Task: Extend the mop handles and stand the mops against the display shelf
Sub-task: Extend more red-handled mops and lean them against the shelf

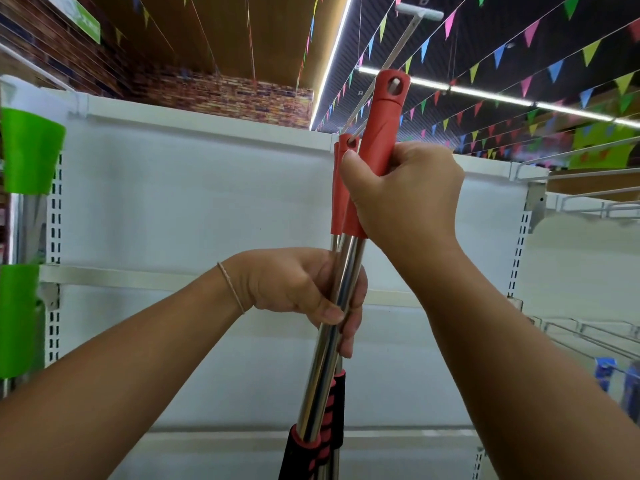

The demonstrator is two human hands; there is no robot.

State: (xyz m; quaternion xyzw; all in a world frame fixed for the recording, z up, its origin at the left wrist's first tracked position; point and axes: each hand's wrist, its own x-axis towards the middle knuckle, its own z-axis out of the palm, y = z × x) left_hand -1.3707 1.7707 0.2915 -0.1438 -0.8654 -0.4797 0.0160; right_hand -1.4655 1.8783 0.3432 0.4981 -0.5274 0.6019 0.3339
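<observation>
Several mop handles stand bunched upright in front of the white display shelf (194, 202). The nearest handle has a shiny steel tube (332, 341), a red plastic top grip (379, 133) with a hanging hole, and a black-and-red foam collar (325, 434) lower down. My right hand (401, 192) grips the red top grip of this handle. My left hand (301, 289) holds the steel tubes below, thumb across the front. A second red grip (341, 188) shows just behind, partly hidden. The mop heads are out of view.
Green plastic parts (31, 154) hang on the shelf upright at the left. Wire racks (588, 334) jut out at the right, with blue items (604, 372) below. A white hook arm (412, 26) projects overhead among strings of coloured pennants.
</observation>
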